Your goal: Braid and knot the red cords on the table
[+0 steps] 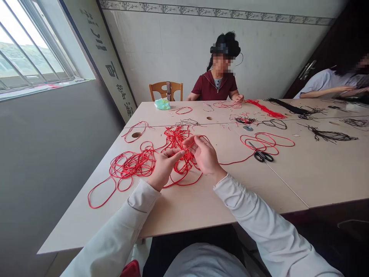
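Over a tangled pile of braided red cord (176, 134), my two hands work close together near the middle of the table. My left hand (166, 166) pinches a thin red cord between thumb and forefinger. Just to its right, my right hand (204, 154) has its fingers bent around the same cord, thumb near the fingertips; the exact grip is partly hidden. Loose loops of smooth red cord (135, 163) lie left of my left hand. One strand runs from beside my right hand toward further red loops on the right.
Black-handled scissors (263, 156) lie to the right, by red loops (284, 140). Black cord bundles (331, 134) are farther right. A green-white packet (162, 103) sits at the far edge. The table (245, 196) has round holes. Two people sit across and at right.
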`<move>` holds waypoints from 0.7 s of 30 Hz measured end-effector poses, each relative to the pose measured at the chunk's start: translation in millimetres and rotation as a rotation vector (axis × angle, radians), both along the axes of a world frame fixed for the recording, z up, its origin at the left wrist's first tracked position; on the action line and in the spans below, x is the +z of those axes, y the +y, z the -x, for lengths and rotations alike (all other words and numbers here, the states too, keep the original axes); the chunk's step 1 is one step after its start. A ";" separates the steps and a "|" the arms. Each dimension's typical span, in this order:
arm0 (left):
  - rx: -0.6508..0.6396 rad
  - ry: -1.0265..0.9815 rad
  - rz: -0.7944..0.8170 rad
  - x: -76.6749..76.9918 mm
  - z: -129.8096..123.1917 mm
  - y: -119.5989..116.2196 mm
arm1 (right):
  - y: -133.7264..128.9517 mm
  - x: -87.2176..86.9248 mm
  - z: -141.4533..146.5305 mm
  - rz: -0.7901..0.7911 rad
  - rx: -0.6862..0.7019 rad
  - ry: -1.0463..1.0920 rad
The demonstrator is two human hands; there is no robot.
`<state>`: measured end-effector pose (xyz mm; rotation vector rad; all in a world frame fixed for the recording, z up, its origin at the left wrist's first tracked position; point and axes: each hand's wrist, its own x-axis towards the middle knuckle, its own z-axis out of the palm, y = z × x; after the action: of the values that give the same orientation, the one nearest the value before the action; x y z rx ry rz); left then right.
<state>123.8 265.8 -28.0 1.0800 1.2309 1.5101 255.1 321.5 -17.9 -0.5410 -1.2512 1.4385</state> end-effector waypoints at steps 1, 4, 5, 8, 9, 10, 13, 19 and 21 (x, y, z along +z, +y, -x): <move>-0.036 0.004 0.011 -2.9 -0.6 1.1 | -0.5 3.7 0.4 0.036 -0.005 0.053; -0.122 0.000 0.002 -10.5 -1.0 3.1 | -1.7 14.4 -0.7 0.132 -0.012 0.142; -0.141 -0.002 -0.001 -12.0 -1.0 3.2 | -2.2 17.3 -1.6 0.157 -0.012 0.158; -0.196 0.019 0.020 -13.1 -1.7 1.8 | -4.2 22.7 -5.4 0.183 -0.003 0.197; -0.213 0.034 0.028 -12.6 -2.3 1.1 | -4.8 23.8 -6.7 0.181 0.000 0.205; -0.230 0.051 0.035 -11.9 -3.0 0.4 | -5.2 24.6 -7.9 0.178 0.003 0.213; -0.247 0.102 0.041 -9.6 -5.4 -2.0 | -5.3 26.8 -10.7 0.189 0.014 0.230; -0.211 0.044 0.076 -7.1 -11.4 -8.5 | -0.9 28.1 -13.3 0.183 -0.051 0.189; -0.206 0.000 0.082 -5.5 -14.4 -11.0 | 0.9 27.7 -14.1 0.183 -0.087 0.192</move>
<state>138.2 254.7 -33.5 1.1165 1.1348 1.2933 269.2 322.4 9.8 -0.5589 -0.9401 1.5026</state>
